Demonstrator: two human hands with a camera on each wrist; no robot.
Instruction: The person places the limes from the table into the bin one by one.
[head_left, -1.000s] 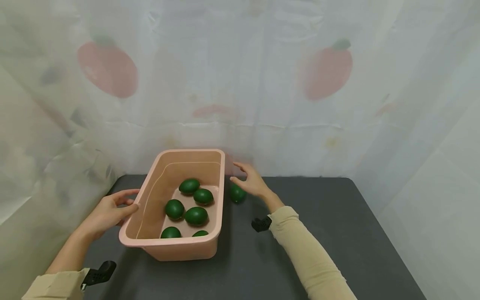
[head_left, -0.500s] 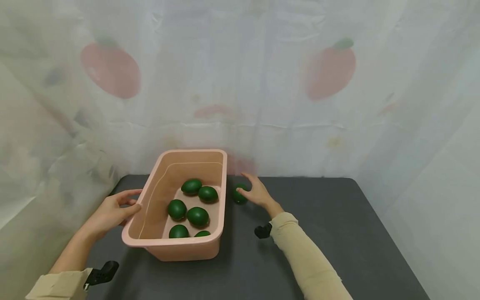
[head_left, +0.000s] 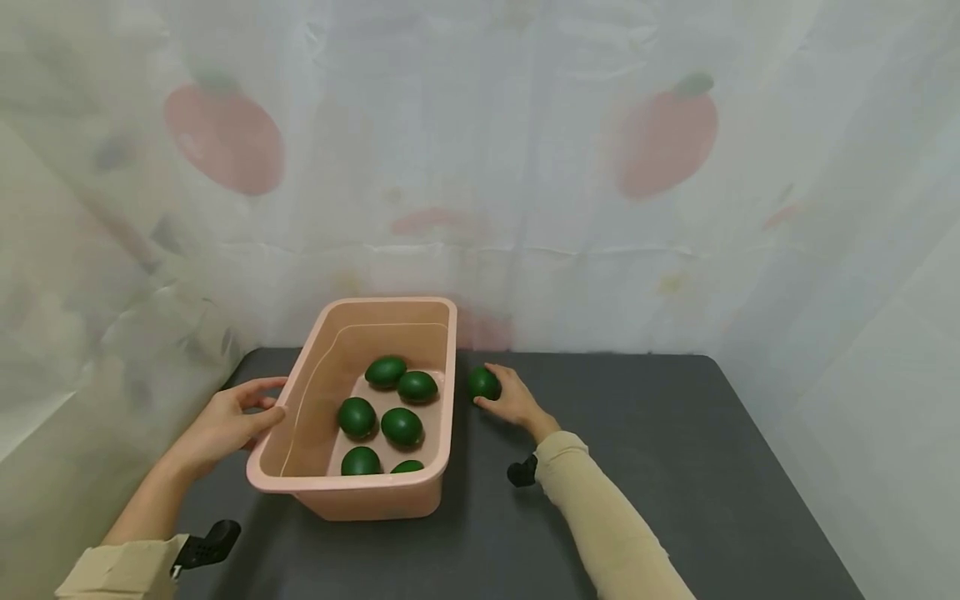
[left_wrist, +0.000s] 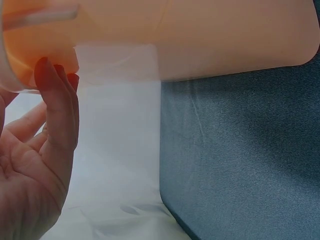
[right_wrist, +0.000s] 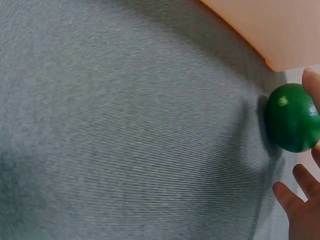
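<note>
A pink plastic tub [head_left: 347,486] stands on the dark table and holds several green fruits [head_left: 401,426]. One more green fruit [head_left: 483,383] lies on the table just right of the tub's far corner. My right hand [head_left: 513,400] grips this fruit, fingers over its top and thumb at its near side. In the right wrist view the fruit [right_wrist: 291,117] sits between fingertips [right_wrist: 292,192] beside the tub's corner [right_wrist: 280,35]. My left hand [head_left: 221,421] rests open against the tub's left wall, with straight fingers [left_wrist: 57,115] on the tub [left_wrist: 225,35].
The dark grey table [head_left: 675,467] stretches right of the tub. A white curtain with red fruit prints [head_left: 525,167] hangs close behind the table and along its left side. Small black wrist cameras [head_left: 521,471] sit at both sleeves.
My right hand dropped from above the loose green fruit onto it and closed round it. The left hand stayed at the tub's left wall.
</note>
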